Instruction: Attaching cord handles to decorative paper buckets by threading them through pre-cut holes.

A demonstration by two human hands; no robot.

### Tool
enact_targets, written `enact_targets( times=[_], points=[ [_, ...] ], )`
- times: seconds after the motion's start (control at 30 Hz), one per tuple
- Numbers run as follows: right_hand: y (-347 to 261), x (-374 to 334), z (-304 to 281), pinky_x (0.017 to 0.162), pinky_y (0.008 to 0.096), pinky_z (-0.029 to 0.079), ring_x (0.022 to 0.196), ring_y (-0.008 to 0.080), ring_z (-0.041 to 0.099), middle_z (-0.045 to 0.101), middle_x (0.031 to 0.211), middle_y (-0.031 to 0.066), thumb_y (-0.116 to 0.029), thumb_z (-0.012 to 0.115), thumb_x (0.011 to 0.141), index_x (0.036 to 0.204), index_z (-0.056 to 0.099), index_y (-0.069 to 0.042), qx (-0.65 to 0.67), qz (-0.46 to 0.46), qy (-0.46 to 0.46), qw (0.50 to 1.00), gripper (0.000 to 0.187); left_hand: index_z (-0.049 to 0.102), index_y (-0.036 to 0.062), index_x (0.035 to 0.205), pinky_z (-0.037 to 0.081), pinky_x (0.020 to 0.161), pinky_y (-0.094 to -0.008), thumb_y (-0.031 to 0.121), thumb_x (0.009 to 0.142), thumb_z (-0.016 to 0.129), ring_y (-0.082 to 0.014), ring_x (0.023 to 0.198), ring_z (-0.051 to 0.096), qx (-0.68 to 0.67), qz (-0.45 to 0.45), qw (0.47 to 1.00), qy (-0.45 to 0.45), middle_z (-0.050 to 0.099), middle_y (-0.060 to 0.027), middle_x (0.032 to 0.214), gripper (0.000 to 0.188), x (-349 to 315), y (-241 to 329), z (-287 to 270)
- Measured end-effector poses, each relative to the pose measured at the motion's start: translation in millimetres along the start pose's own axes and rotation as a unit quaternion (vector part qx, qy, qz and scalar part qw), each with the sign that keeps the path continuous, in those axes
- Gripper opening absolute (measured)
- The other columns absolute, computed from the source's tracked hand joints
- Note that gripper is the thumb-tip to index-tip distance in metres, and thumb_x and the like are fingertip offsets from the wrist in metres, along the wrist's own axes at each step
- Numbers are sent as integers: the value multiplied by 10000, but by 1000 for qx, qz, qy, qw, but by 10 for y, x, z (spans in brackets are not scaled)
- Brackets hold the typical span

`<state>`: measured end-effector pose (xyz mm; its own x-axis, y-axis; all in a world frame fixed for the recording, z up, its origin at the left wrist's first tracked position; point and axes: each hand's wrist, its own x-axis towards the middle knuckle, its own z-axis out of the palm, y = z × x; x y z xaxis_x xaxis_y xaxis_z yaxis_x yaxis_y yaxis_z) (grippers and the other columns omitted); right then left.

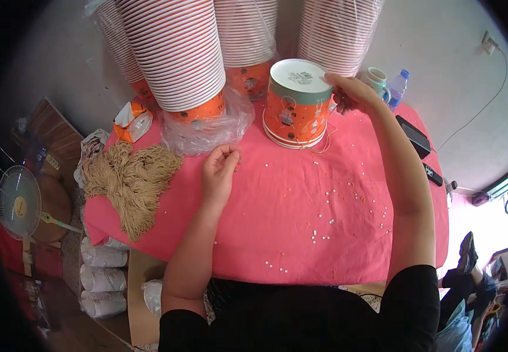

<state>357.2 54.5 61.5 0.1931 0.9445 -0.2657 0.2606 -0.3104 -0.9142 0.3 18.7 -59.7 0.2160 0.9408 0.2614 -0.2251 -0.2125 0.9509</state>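
An orange and green printed paper bucket (296,114) stands upside down at the back of the table, its white base facing up and its rim on the cloth. Thin tan cord (326,141) shows beside its lower right side. My right hand (350,94) grips the bucket's upper right edge, one finger over the base and the others curled beside the wall. My left hand (220,167) hovers over the cloth, in front of a crumpled clear plastic bag (207,132). Its fingers are pinched together; anything between them is too small to make out.
Tall stacks of nested paper buckets (169,53) line the wall. A bundle of tan cords (136,182) lies left on the pink tablecloth (254,234). Small white and orange bits dot the cloth. A mug (374,81), water bottle (399,88) and remote control (433,175) are at right.
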Motion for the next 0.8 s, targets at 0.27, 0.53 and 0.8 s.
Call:
enact_targets(
  times=[0.27,0.53,0.8],
  points=[
    [111,-13,86,408,273,440,469,161,541,503,634,24,-604,585,848,771,551,-65,0,4,8,1000,546,628,38,1007,440,693,-204,72,932,584,-54,789,553,9,-1,1000,-2,617,19,879,93,-17,56,20],
    [118,-67,140,419,271,459,490,153,556,528,654,41,-649,491,879,873,588,-58,-63,-25,25,997,599,632,36,1005,441,691,-207,67,931,582,-57,783,551,2,3,1000,-8,611,20,868,94,-8,-29,31],
    [167,-150,205,615,429,536,642,316,682,664,862,199,-585,465,931,1119,550,14,-245,-128,223,935,633,625,28,968,437,708,-207,47,926,584,-58,778,536,2,-1,1000,7,593,21,838,61,3,-66,35]
  ],
)
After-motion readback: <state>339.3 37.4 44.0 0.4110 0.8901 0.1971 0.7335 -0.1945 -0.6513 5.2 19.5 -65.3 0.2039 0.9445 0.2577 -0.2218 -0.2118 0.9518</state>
